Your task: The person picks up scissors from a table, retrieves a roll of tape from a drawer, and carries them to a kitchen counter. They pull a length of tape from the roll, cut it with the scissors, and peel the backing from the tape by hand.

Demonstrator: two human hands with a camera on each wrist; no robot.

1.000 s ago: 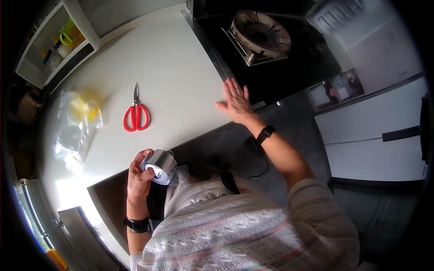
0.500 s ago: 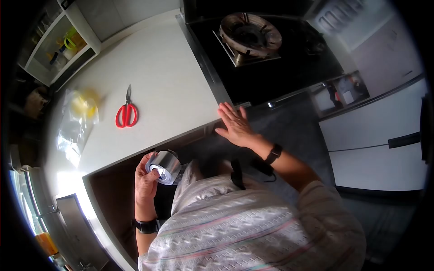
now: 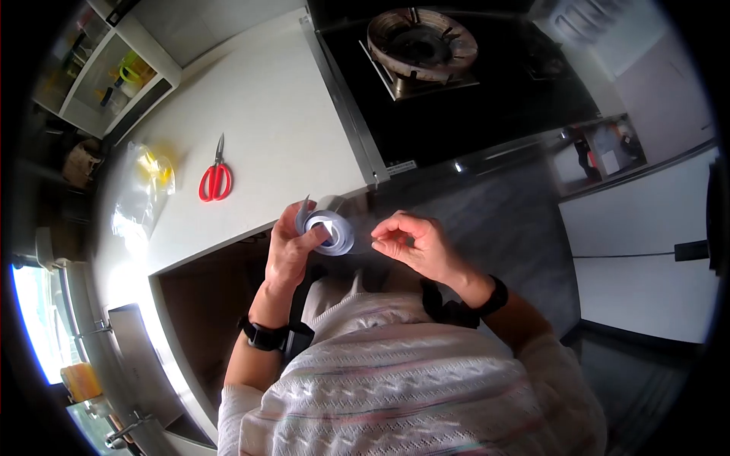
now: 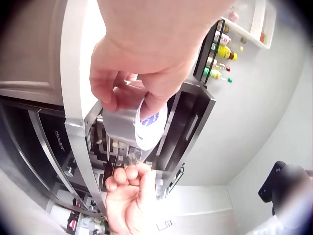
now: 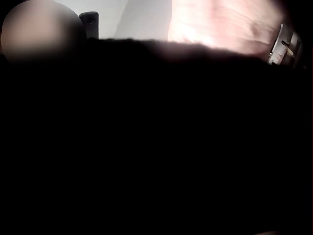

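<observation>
In the head view my left hand (image 3: 287, 254) grips a roll of silver tape (image 3: 342, 237), its thumb in the white core. The shiny outer side of the roll shows in the left wrist view, where a clear bit (image 4: 135, 155) appears beneath it. My right hand (image 3: 422, 247) is just right of the roll, fingers bent and thumb near the index fingertip, a small gap between them and nothing visibly held. On the counter lie red-handled scissors (image 3: 216, 182), closed, blades pointing away. The right wrist view is mostly black, with part of a hand (image 5: 220, 24) along its top.
A crumpled clear plastic bag (image 3: 141, 199) with something yellow lies on the white counter (image 3: 266, 114), left of the scissors. Beyond the counter is a black stove top with a burner ring (image 3: 422, 47). An open recess (image 3: 198, 304) sits under the counter's front edge.
My right hand has left the counter's right corner, moved in beside the tape roll and bent its fingers. My left hand has brought the roll to the right and up.
</observation>
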